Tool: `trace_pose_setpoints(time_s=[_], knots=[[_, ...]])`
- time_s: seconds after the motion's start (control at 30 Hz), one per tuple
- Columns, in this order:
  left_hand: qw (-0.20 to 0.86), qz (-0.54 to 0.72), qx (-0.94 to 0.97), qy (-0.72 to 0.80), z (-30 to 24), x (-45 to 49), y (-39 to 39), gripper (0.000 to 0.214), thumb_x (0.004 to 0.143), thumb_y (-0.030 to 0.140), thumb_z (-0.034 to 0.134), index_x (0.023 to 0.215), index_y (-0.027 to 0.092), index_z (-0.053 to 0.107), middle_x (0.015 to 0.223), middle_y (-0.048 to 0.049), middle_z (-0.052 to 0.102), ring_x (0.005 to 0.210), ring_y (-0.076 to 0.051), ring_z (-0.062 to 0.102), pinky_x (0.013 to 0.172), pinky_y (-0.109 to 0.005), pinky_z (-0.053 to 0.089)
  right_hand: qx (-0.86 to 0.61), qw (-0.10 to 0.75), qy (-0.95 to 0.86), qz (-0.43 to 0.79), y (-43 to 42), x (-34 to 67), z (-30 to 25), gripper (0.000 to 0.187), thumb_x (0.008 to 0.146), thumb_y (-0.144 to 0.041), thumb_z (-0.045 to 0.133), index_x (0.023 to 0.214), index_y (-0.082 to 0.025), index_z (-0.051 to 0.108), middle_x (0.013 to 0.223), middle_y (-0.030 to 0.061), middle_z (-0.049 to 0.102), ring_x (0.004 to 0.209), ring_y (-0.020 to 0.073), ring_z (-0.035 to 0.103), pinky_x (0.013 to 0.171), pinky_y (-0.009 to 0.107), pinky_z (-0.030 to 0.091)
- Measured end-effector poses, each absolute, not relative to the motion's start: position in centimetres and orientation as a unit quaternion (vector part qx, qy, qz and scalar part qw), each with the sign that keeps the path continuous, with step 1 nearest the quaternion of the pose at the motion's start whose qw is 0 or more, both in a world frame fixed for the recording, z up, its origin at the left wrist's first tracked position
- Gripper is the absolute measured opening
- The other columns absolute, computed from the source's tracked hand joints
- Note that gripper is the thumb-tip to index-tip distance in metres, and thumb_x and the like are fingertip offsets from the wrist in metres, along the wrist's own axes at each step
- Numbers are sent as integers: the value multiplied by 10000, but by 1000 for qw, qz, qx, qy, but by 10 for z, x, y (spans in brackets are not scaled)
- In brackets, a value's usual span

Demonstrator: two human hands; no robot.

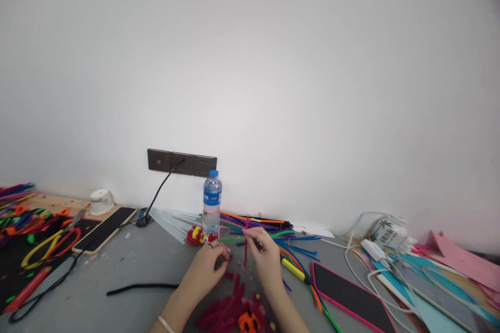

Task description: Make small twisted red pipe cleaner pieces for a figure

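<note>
My left hand [207, 269] and my right hand [266, 257] are close together low in the view, over a grey table [128, 265]. Both have their fingers pinched on a thin red pipe cleaner [246, 242] that stands up between them. A pink pipe cleaner [221, 234] bends beside my left fingers. Below my hands lies a dark red pipe-cleaner figure [224, 312] with an orange piece [249, 321]. A spread of coloured pipe cleaners [265, 226] lies just behind my hands.
A water bottle [212, 202] stands by the wall below a socket strip [182, 162]. A phone in a pink case [349, 296] lies to the right, another phone [104, 229] to the left. Cables, a yellow marker [292, 269], papers and more pipe cleaners [23, 218] lie around.
</note>
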State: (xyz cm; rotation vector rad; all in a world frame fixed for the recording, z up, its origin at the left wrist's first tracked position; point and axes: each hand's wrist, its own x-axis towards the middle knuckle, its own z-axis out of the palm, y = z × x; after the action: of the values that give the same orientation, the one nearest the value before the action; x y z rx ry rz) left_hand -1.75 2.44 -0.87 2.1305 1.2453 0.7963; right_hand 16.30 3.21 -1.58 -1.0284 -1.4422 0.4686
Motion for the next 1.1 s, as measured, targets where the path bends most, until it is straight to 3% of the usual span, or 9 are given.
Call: trace_pose_setpoints(time_s=[0.17,0.33,0.47,0.8,0.93,1.1], knots=[[247,351,773,467,-1,-16,22,184,865,243,470,744,201,603,833,-55,640,814,-211,590,750,-295,434,-399,715,-450,357,26,169,-4,189,740,-341,737,803,-206,621,729,-2,637,680,163,583,643,272,463],[281,385,772,420,10,-8,11,262,937,330,404,822,201,601,770,-31,634,721,-178,580,686,-255,425,-334,700,-403,486,28,164,-4,417,665,-333,813,982,-217,569,637,-60,591,549,111,514,548,220,404],[286,360,789,407,14,-2,4,132,876,264,505,879,212,627,848,-30,667,776,-185,594,716,-257,436,-340,664,-428,509,24,157,-2,330,686,-352,794,924,-192,632,705,-20,623,625,138,571,606,245,449],[319,410,748,414,8,-5,11,175,797,264,602,960,205,630,825,-25,669,766,-192,600,714,-273,460,-274,686,-362,569,17,154,10,264,675,-362,789,776,-225,586,792,-7,631,756,177,639,762,331,513],[386,468,689,397,6,-7,15,176,801,329,601,900,190,641,777,-23,661,745,-190,602,683,-267,474,-264,685,-368,571,17,154,9,252,686,-377,780,779,-230,597,782,1,626,754,182,632,737,332,508],[493,553,561,370,2,-7,21,276,664,409,754,771,181,642,756,-6,636,726,-172,595,651,-239,485,-283,654,-402,575,14,156,6,267,711,-427,764,856,-212,701,695,-7,607,676,142,564,685,268,467]])
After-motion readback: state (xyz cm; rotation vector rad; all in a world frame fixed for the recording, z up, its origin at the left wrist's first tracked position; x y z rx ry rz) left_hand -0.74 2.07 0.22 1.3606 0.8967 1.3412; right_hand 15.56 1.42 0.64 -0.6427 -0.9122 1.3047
